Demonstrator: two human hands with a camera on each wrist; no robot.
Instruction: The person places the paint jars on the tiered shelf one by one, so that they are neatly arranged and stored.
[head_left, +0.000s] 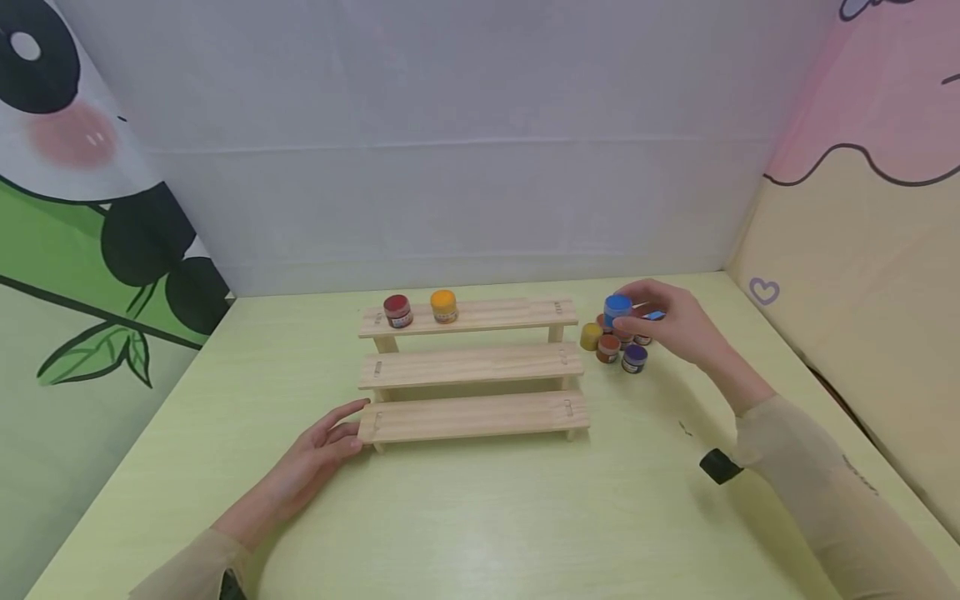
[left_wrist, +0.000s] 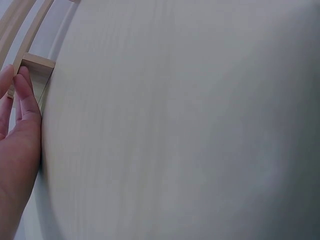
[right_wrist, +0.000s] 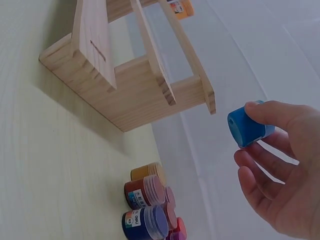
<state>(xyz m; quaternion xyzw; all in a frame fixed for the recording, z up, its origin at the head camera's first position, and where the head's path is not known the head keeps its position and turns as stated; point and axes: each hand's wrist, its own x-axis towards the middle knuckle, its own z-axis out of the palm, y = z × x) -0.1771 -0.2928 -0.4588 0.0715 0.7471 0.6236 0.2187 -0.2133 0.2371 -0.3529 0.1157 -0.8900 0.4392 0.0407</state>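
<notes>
My right hand (head_left: 667, 321) pinches a blue paint jar (head_left: 618, 308) between thumb and fingers, above a cluster of small paint jars. In the right wrist view the blue jar is tilted, its base turned toward the rack. A three-tier wooden rack (head_left: 472, 363) stands mid-table. With thumb and fingertips my left hand (head_left: 318, 454) grips the left end of its lowest board (left_wrist: 18, 62). On the top tier sit a dark red jar (head_left: 398, 312) and an orange-yellow jar (head_left: 444, 307), both toward the left.
Right of the rack, the cluster includes a yellow jar (head_left: 591, 337), a brown-red jar (head_left: 608, 348) and a dark blue jar (head_left: 634, 358); several others are partly hidden behind my right hand. A pale wall sheet (head_left: 480, 208) rises behind the table (head_left: 450, 517).
</notes>
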